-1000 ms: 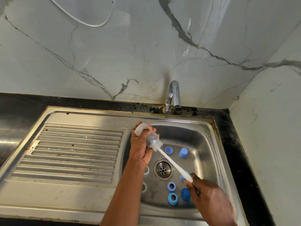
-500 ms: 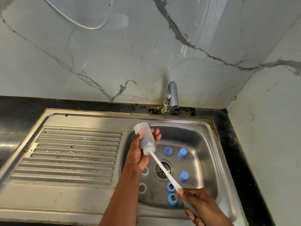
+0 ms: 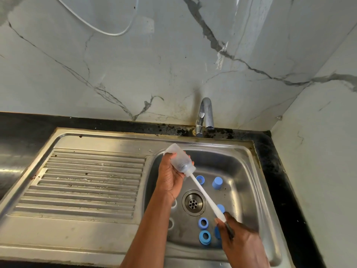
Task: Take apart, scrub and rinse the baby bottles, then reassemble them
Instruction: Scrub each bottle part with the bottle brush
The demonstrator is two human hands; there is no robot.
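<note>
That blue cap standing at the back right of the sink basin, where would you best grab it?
Probably from straight above, pinching the round side walls of the blue cap. It stands upright on the sink floor, closed end up, with free space around it.

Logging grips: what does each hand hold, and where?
The left hand grips the clear bottle round its body; the right hand holds the brush by its handle end.

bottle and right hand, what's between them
The white brush handle, from the bottle mouth to the right hand, over the drain; head view.
</note>
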